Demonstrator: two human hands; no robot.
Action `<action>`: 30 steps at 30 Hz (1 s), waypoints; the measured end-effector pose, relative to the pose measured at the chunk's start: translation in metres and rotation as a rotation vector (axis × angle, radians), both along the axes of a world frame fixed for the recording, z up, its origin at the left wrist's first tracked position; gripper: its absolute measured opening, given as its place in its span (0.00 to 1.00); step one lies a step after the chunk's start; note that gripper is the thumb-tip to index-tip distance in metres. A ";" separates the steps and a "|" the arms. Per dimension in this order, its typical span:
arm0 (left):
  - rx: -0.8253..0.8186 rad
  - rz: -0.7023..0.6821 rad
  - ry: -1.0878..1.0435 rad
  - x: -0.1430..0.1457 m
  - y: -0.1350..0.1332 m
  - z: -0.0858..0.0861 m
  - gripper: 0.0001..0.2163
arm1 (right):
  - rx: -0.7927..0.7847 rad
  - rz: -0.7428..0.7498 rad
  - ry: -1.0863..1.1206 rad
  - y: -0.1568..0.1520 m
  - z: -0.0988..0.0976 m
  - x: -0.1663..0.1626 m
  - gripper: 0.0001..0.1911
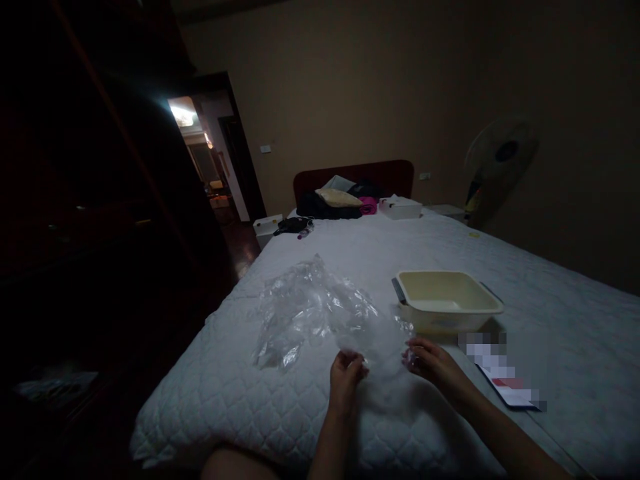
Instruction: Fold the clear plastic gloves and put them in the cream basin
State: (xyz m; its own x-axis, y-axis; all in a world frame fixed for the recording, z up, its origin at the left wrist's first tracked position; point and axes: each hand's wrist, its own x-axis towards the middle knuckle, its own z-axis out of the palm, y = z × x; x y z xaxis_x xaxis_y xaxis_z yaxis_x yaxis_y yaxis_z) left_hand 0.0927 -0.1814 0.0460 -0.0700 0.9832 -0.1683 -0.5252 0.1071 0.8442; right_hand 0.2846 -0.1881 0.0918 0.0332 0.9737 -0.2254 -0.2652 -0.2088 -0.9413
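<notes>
My left hand (345,381) is closed in a pinch on the edge of a thin clear plastic bag. Opposite it, the fingers of my right hand (431,362) are curled round crinkled plastic of what looks like the same bag, which spans the gap and is hard to see against the sheet. Just beyond my left hand, a loose heap of clear plastic bags (313,303) lies spread on the bed. A cream plastic basin (445,321) with grey handles stands past my right hand, and its visible inside holds nothing.
A flat tablet or phone, partly blurred out (505,380), lies right of my right arm with a cable. The white quilted bed (230,387) ends near my knee. Clothes and a pillow (337,198), a white box (400,208) and a standing fan (503,153) are farther back.
</notes>
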 end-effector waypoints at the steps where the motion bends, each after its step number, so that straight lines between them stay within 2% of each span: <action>1: -0.011 0.006 0.008 -0.003 -0.001 -0.002 0.18 | -0.005 -0.013 -0.026 -0.003 -0.001 0.003 0.15; 4: -0.050 0.017 0.023 -0.014 -0.003 -0.007 0.18 | 0.060 -0.033 -0.160 -0.011 -0.008 0.011 0.18; 6: -0.072 0.027 0.032 -0.020 -0.004 -0.010 0.17 | 0.253 -0.027 -0.336 -0.017 -0.015 0.014 0.20; 8: -0.085 0.032 0.037 -0.024 -0.005 -0.011 0.17 | 0.534 -0.001 -0.609 -0.023 -0.026 0.014 0.24; 11: -0.090 0.040 0.039 -0.027 -0.007 -0.013 0.17 | 0.887 0.148 -1.059 -0.032 -0.043 0.007 0.30; 13: -0.095 0.046 0.036 -0.028 -0.009 -0.015 0.16 | 1.022 0.267 -1.278 -0.034 -0.055 -0.001 0.32; 15: -0.108 0.047 0.032 -0.028 -0.011 -0.017 0.16 | 1.088 0.295 -1.408 -0.034 -0.067 -0.011 0.32; 18: -0.128 0.040 0.026 -0.029 -0.016 -0.017 0.16 | 1.122 0.226 -1.433 -0.028 -0.083 -0.024 0.28; 20: -0.133 0.040 0.031 -0.032 -0.019 -0.015 0.16 | 1.117 0.194 -1.351 -0.024 -0.088 -0.028 0.22; 22: -0.127 0.052 0.043 -0.038 -0.021 -0.014 0.16 | 1.027 0.184 -1.214 -0.020 -0.085 -0.027 0.16; 25: -0.114 0.103 0.075 -0.050 -0.023 -0.011 0.17 | 0.780 0.145 -0.994 -0.015 -0.062 -0.021 0.13; 27: -0.104 0.161 0.111 -0.056 -0.026 -0.008 0.19 | 0.689 0.143 -0.895 -0.014 -0.039 -0.015 0.14; 30: 0.074 0.250 0.301 -0.056 -0.034 0.002 0.25 | 0.612 0.164 -0.843 -0.012 -0.003 -0.007 0.13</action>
State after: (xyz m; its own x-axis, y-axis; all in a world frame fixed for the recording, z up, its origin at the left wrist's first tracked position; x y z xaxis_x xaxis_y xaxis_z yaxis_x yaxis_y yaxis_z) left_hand 0.0363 -0.2154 0.0478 -0.3444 0.9382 -0.0334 -0.2557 -0.0595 0.9649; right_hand 0.2772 -0.2000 0.0886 -0.1925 0.9202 0.3408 0.5125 0.3904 -0.7648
